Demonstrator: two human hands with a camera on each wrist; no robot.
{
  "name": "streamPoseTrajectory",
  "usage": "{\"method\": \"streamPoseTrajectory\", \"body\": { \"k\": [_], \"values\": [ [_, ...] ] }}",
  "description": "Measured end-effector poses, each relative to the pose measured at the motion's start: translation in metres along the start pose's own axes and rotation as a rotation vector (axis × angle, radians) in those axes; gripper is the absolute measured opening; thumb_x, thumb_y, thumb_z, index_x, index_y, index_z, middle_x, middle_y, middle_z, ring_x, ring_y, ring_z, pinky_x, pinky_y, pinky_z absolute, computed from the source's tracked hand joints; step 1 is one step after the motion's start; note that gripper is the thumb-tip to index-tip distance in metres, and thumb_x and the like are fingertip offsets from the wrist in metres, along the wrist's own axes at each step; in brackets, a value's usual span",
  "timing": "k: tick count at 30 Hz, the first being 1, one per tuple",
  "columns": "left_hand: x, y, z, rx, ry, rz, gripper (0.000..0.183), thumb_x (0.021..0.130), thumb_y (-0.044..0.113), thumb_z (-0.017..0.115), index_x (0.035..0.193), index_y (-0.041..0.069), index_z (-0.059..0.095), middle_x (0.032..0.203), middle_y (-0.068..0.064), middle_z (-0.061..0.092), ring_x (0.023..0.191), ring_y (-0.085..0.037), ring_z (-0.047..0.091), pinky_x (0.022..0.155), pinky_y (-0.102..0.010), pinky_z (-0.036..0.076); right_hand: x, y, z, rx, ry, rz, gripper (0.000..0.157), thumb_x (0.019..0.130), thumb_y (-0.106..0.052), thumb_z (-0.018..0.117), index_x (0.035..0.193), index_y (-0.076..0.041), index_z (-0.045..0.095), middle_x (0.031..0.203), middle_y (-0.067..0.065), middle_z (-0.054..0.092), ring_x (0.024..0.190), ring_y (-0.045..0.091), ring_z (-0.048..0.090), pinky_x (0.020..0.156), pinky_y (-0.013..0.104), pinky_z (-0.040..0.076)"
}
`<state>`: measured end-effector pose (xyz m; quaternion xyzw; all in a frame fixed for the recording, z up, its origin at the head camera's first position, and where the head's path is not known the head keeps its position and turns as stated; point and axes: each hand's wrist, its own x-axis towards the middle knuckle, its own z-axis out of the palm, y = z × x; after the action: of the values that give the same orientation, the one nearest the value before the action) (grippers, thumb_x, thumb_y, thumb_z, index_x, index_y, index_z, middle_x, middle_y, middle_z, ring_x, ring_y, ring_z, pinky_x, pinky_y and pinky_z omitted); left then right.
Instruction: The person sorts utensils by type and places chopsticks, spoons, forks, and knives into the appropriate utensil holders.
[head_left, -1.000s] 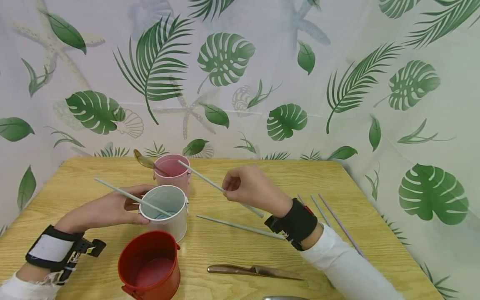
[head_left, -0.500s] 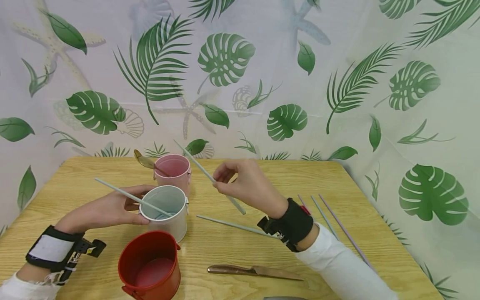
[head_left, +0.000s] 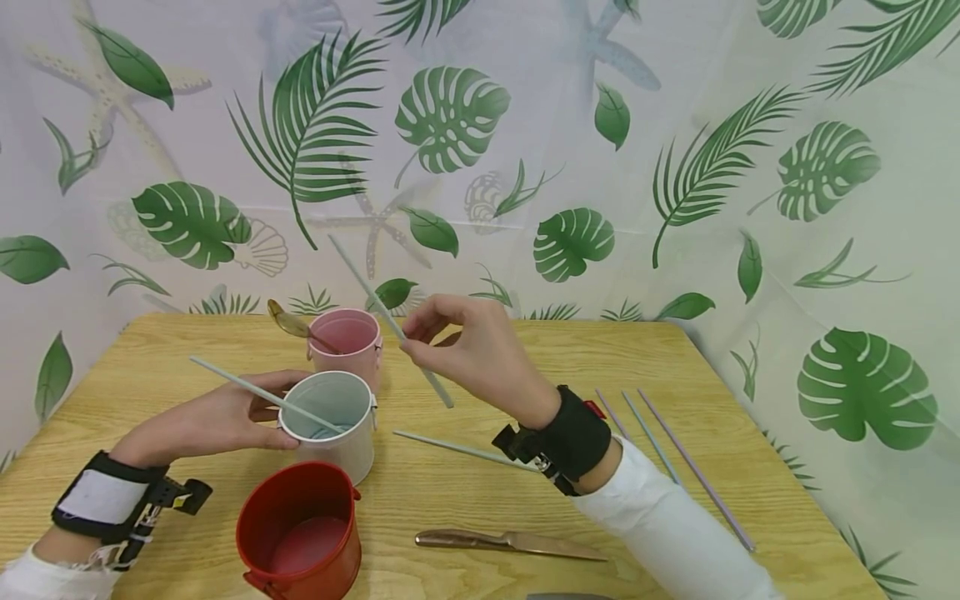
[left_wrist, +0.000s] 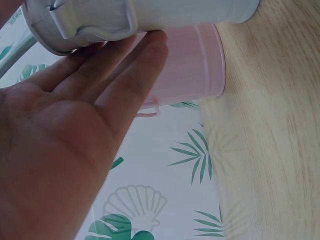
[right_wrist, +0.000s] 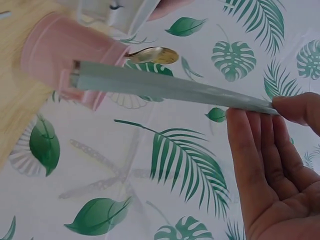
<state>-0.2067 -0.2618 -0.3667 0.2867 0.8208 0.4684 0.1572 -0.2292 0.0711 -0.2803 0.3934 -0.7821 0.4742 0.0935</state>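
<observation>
My left hand (head_left: 217, 421) holds the white bucket (head_left: 354, 450) by its side, thumb near the rim and fingers behind. Leaning in that bucket is a pale green stick (head_left: 243, 384). Between thumb and fingertips, my right hand (head_left: 483, 354) pinches a second pale green stick (head_left: 369, 293), raised and slanted above the table, right of the buckets. In the right wrist view, this stick (right_wrist: 160, 87) looks flat-sided, its end toward the camera. The pink bucket (head_left: 365, 364) behind the white one has a golden spoon (head_left: 287, 320) in it.
In front stands a red bucket (head_left: 343, 554). A third pale green stick (head_left: 461, 448) and a knife (head_left: 510, 542) lie on the table (head_left: 420, 571). Purple and blue sticks (head_left: 701, 475) lie at right, near my right sleeve. A grey object (head_left: 570, 597) shows at the bottom edge.
My right hand has moved left and up with the stick, which has tilted steeper. The left hand and the buckets have stayed put.
</observation>
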Motion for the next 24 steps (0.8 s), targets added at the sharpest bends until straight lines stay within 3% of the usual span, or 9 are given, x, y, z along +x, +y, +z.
{"method": "streamPoseTrajectory", "body": {
  "k": [6,15,24],
  "values": [
    [0.0,0.001,0.0,-0.007,-0.001,-0.004,0.076,0.092,0.016,0.079,0.154,-0.001,0.04,0.147,-0.026,0.051,0.131,-0.049,0.054,0.1,-0.041,0.055,0.009,-0.013,0.007,0.066,0.034,-0.078,0.011,0.089,-0.004,0.078,0.098,-0.007,0.075,0.09,0.0,0.072,0.082,0.01,0.068,0.07,0.032,0.063],
    [0.003,-0.003,0.001,0.001,0.007,-0.008,0.074,0.091,0.017,0.081,0.153,0.002,0.043,0.146,-0.021,0.054,0.132,-0.046,0.054,0.101,-0.033,0.054,0.015,-0.026,0.016,0.153,0.048,-0.12,0.013,0.088,0.0,0.079,0.1,-0.002,0.073,0.094,0.006,0.073,0.085,0.011,0.068,0.073,0.032,0.063],
    [0.003,-0.003,0.002,0.007,0.004,-0.01,0.074,0.092,0.018,0.08,0.154,0.002,0.042,0.146,-0.021,0.054,0.133,-0.047,0.053,0.103,-0.039,0.054,0.015,-0.03,0.025,0.217,0.033,-0.141,0.014,0.088,0.005,0.077,0.101,0.001,0.072,0.095,0.009,0.072,0.087,0.012,0.068,0.073,0.033,0.063]
  ]
}}
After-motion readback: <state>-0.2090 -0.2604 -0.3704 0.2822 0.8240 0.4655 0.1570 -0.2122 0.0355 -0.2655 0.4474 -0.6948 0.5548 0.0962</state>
